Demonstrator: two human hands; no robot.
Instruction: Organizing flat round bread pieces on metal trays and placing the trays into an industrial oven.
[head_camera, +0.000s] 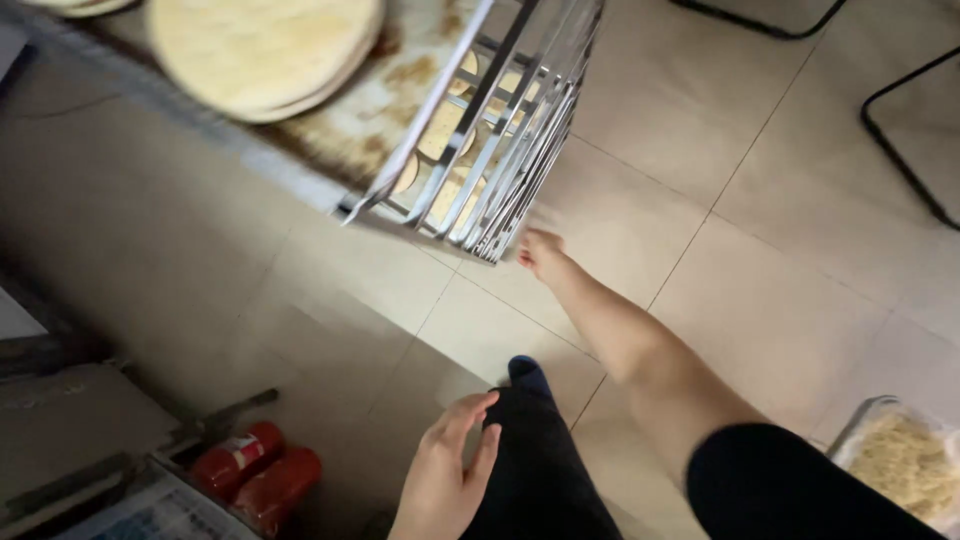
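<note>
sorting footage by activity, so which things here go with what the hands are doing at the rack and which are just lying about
In hand:
right hand, reaching to the metal tray rack
trays in the rack holding round flatbreads
left hand, empty, by the person's leg

Lying about:
red fire extinguishers on the floor
tray of shredded pale food
black metal frame legs
</note>
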